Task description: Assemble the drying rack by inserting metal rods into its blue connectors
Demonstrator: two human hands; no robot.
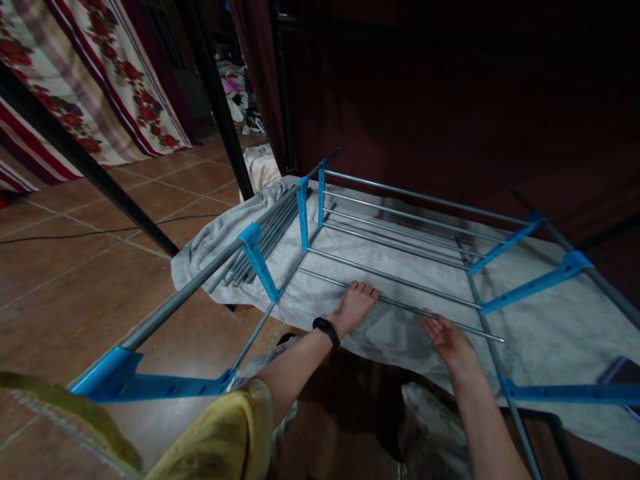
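A thin grey metal rod [406, 307] lies across the near part of a partly built rack frame. My left hand [356, 304], with a black band on its wrist, is closed over the rod left of its middle. Farther right, my right hand [449, 341] holds the same rod from below with its fingertips. Blue plastic brackets [261, 262] join the grey tubes [187, 292] on the left side. On the right, another blue bracket [535, 285] meets a similar tube. Several thin rods [395, 230] span the two sides beyond my hands.
A grey blanket [565, 347] lies under the frame. Several loose grey tubes [270, 237] are bunched on its left part. Black posts [215, 93] stand at the left, with tiled floor [65, 267] and a floral curtain [120, 73] beyond. A dark cable crosses the floor.
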